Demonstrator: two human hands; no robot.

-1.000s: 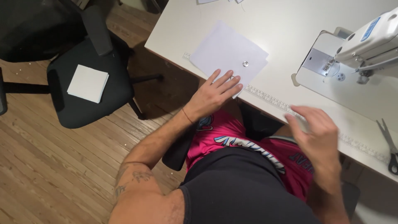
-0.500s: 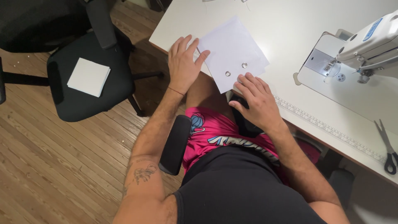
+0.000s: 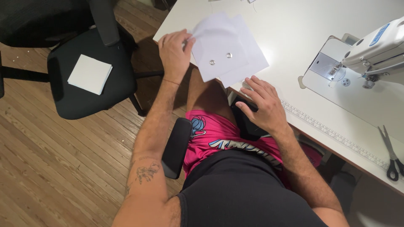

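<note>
White fabric, two small square pieces [image 3: 225, 50], is the landmark in the head view: the pieces lie overlapped at the near left corner of the white bench [image 3: 294, 25], each with a small metal snap [image 3: 229, 55] showing on it. The left hand [image 3: 174, 50] is at the left edge of the pieces, its grip pinching the upper piece by its top left corner, thumb and fingertips pressed together on the cloth so that corner lifts off the bench. The right hand [image 3: 263, 105] lies just below the lower right corner of the pieces, at the bench's front edge; its grip is spread, fingers loosely fanned and holding nothing, fingertips close to the lower piece.

To the right of the pieces stands a white sewing machine [image 3: 374, 46] on the bench, and farther right, well apart near the bench's front edge, lie black-handled scissors [image 3: 391, 153]. A printed ruler strip [image 3: 328, 130] runs along that front edge. Left of the pieces, off the bench, a black office chair [image 3: 92, 80] stands on the wooden floor [image 3: 54, 168] with a stack of white squares [image 3: 89, 74] on its seat. The person sits below in pink shorts [image 3: 214, 136].
</note>
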